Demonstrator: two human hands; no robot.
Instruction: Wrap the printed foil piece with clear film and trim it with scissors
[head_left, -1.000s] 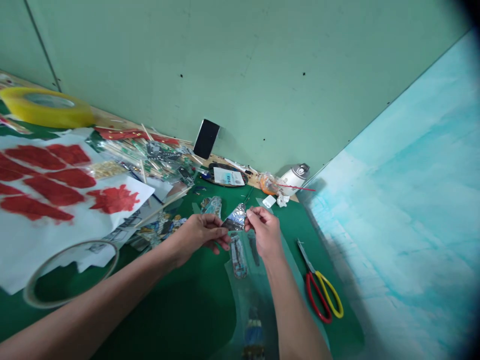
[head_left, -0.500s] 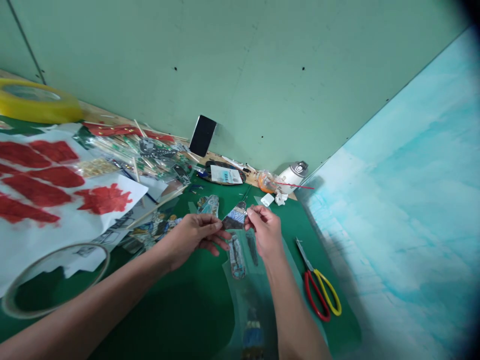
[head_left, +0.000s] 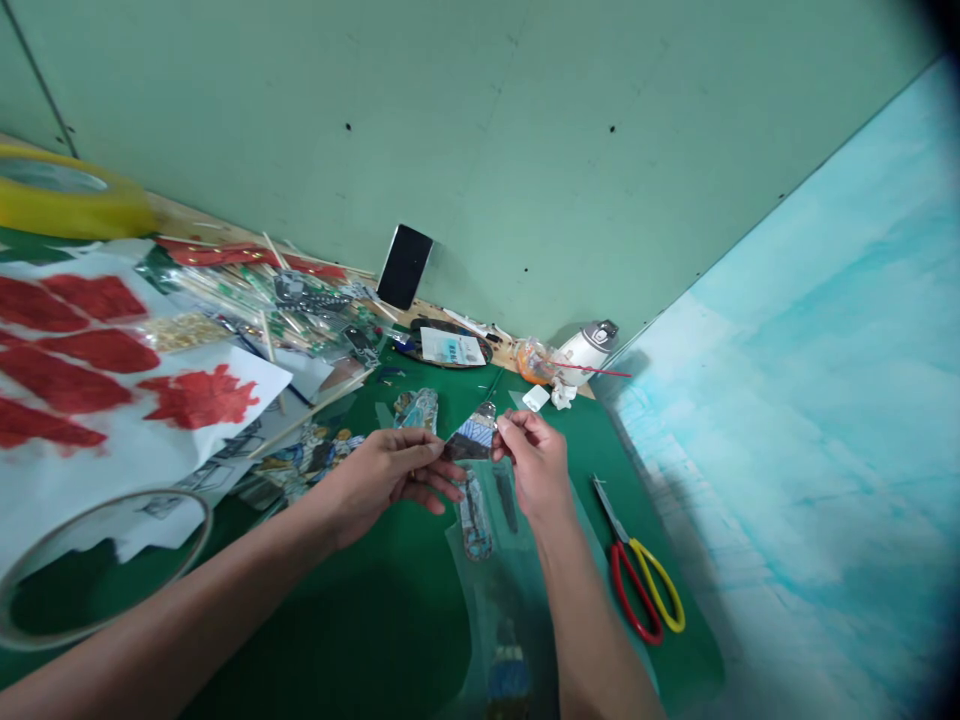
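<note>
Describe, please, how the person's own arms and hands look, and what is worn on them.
The left arm and right arm show no sleeves. The left hand and right hand wear no gloves, and neither wrist shows a watch or bracelet.

no lettering can be read.

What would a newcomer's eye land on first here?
Probably the white sheet with red painted shapes, spread across the left of the green tabletop. Then the scissors with red and yellow handles, lying to the right. In the middle, the left hand and right hand hold a small patterned piece.
</note>
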